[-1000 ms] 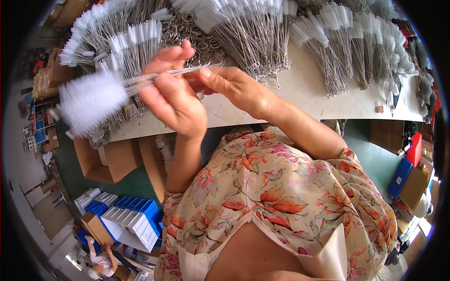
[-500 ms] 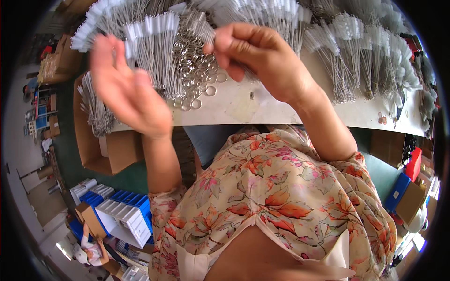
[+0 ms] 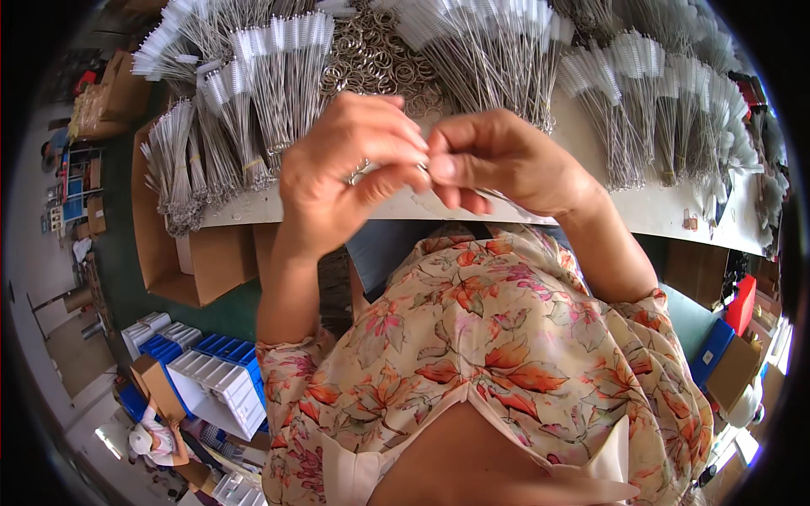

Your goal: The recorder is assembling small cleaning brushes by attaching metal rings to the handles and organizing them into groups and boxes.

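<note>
Metal glints between her fingertips: a small ring [image 3: 359,171], pinched by the left hand [image 3: 350,173] between thumb and forefinger, held up over the near edge of the white table [image 3: 591,198]. The right hand [image 3: 506,160] meets it fingertip to fingertip, thumb and forefinger closed on something thin at the join; it looks like the wire end of a brush, though blur and her own knuckles hide it, so I would not swear to that. Both grips are tight pinches, the other fingers curled loosely underneath.

The ring sits at the very tips, partly outside the left hand's grip, above the gap between table and lap. If the pinch loosens, I'd judge the ring likely to drop to the floor among the cardboard boxes [image 3: 181,253] rather than back into the heap of rings [image 3: 375,59] farther up the table. Bundles of wire brushes [image 3: 270,93] with white bristle heads lie fanned on either side of that heap, well clear of her hands.
</note>
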Motion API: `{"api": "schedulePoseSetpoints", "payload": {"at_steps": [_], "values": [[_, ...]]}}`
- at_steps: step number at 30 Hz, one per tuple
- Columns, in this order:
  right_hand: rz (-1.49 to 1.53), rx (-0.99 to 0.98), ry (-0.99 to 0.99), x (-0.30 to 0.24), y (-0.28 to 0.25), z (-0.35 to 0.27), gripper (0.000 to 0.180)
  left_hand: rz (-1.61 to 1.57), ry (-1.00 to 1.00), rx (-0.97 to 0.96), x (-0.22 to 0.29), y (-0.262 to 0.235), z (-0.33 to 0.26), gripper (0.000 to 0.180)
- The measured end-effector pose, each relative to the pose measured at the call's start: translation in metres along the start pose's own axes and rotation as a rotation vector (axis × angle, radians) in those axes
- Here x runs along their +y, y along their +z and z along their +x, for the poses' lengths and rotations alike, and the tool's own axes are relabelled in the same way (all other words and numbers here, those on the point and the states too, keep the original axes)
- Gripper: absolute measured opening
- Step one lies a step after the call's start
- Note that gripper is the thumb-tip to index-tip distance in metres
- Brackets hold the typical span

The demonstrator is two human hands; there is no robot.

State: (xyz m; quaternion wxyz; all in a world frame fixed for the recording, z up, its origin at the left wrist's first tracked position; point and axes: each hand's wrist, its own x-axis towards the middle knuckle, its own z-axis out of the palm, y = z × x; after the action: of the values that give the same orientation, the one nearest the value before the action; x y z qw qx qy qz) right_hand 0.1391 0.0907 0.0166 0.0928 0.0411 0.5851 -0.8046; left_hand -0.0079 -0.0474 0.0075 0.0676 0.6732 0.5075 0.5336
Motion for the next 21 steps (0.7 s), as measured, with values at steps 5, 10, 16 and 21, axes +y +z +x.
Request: {"api": "schedulePoseSetpoints", "payload": {"at_steps": [5, 10, 16, 21], "values": [[-0.293, 0.175, 0.123, 0.026, -0.032, -0.035, 0.018, 0.187, -0.162, -0.151, -0.02, 0.019, -0.009, 0.023], [-1.983, 0.326, 0.223, 0.052, -0.052, -0.069, 0.005, 0.618, -0.581, 0.092, -0.109, -0.004, -0.015, 0.012], [-1.767, 0.443, 0.128, 0.08, -0.048, -0.065, 0.004, 0.826, -0.668, 0.054, -0.127, 0.004, -0.011, 0.017], [-0.983, 0.535, -0.08, 0.068, -0.038, -0.047, 0.014, 0.646, -0.682, 0.122, -0.105, 0.0, -0.007, 0.016]]}}
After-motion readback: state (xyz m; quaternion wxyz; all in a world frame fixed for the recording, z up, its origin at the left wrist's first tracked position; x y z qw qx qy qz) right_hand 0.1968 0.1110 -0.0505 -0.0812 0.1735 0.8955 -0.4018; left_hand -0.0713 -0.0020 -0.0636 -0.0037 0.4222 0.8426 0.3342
